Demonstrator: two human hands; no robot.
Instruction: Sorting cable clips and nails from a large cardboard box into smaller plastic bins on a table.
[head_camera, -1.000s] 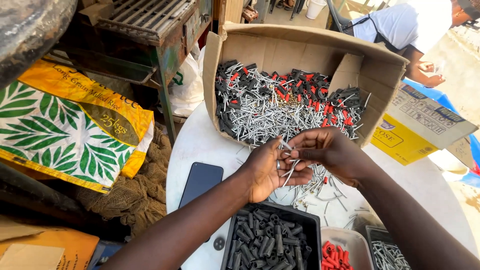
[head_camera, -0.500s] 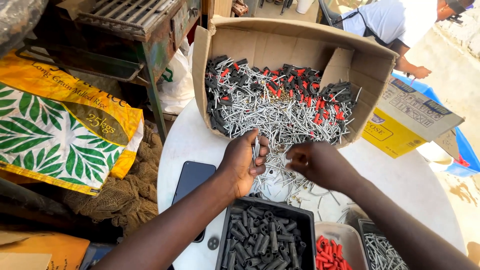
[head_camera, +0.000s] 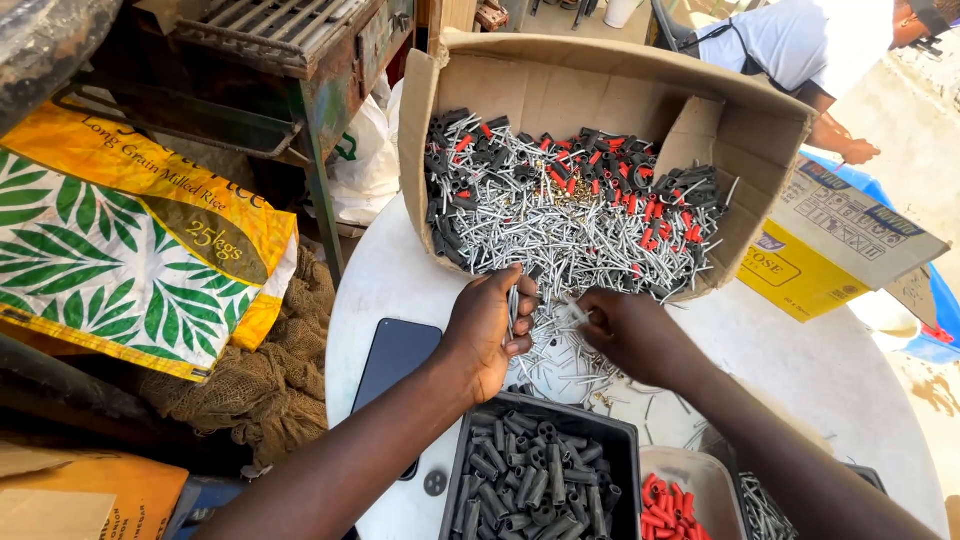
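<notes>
Left hand (head_camera: 492, 325) is curled shut around a small bundle of metal pins (head_camera: 513, 310) — their long axis runs roughly away from the person, tips poking out past the fingers toward the box. Right hand (head_camera: 625, 330) is just beside it, fingers closed in a pinch on one pin (head_camera: 577, 313) that slants up toward the left hand. The two hands are near each other, not touching.

The main pile (head_camera: 570, 230) of pins mixed with black and red plugs lies straight ahead of both hands, spilling out of the open cardboard box (head_camera: 560, 75) onto the white table (head_camera: 840, 370); loose pins lie right under and between the hands. The right hand sits slightly nearer the spill.

Behind the hands, toward the person — a black tray (head_camera: 540, 485) of dark plugs, below the left wrist, and a tray of red plugs (head_camera: 672, 505) under the right forearm. A phone (head_camera: 395, 360) lies just left of the left wrist.
</notes>
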